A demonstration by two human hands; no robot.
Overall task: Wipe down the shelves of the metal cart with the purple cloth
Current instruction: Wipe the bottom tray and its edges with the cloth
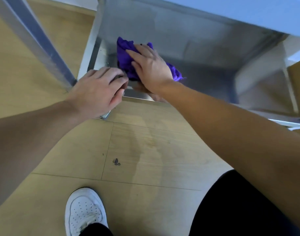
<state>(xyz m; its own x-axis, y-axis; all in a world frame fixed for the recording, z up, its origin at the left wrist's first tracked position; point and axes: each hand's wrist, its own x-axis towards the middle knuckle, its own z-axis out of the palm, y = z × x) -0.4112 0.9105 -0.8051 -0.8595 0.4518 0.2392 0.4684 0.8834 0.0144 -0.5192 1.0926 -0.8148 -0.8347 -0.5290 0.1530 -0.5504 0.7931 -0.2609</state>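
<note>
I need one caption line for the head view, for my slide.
Right hand presses purple cloth on lower cart shelf; left hand grips its corner.

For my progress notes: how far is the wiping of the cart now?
Done: cannot be judged; no shelf looks clearly cleaner. In hand: the right hand presses the purple cloth flat on the lower shelf near its left front corner, while the left hand grips that corner. Left: the remaining shelf area.

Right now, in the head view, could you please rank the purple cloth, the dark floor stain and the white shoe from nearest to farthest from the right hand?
1. purple cloth: under the right hand, on the cart's lower shelf.
2. dark floor stain: on the floor, below the hands.
3. white shoe: bottom of the view, farthest.
</note>
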